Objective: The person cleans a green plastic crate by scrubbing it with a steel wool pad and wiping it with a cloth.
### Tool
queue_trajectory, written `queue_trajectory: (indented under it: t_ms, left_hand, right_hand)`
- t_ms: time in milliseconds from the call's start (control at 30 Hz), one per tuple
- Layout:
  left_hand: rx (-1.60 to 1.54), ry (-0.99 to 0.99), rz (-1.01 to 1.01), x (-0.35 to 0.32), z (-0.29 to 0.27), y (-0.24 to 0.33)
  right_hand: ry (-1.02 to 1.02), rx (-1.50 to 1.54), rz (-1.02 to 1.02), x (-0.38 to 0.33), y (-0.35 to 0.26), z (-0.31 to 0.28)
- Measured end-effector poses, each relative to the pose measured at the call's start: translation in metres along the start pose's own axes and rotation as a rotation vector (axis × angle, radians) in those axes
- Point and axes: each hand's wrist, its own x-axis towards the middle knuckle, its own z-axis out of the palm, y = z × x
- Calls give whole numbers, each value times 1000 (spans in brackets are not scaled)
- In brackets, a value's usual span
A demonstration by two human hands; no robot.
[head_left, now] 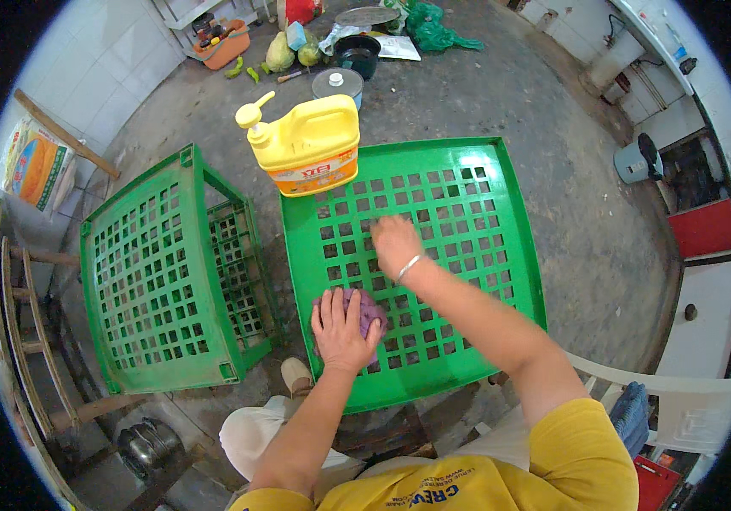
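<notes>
A green plastic crate (484, 196) lies upside down in front of me, its slotted bottom facing up. My left hand (342, 328) presses flat on a purple cloth (371, 312) at the crate's near left part. My right hand (395, 243), with a thin bracelet on the wrist, rests palm down on the crate's middle, fingers together and holding nothing. A yellow jug with a pump top (308, 145) stands on the crate's far left corner.
A second green crate (148, 281) lies on its side to the left. Bowls, a pot lid, vegetables and green bags sit on the concrete floor at the back. A wooden ladder lies at the far left, a small bin (635, 162) at the right.
</notes>
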Motion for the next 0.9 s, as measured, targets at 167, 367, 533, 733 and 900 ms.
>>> queue_trajectory:
  t_ms: [167,367,533,733,900]
  left_hand:
    - [1,-10,27,5,-3,4]
    - [-4,-23,-10,6,-5,5]
    - [-19,17,-3,2,-4,1]
    - [-26,15,16,5,-3,2]
    - [-9,-19,10,5,-2,2]
  right_hand:
    - [272,88,128,78,29,2]
    - [58,19,83,21,-2,11]
    - [-8,103,-97,-56,-25,-3]
    - [266,135,27,43,14,3]
    - [-98,131,100,34,6,3]
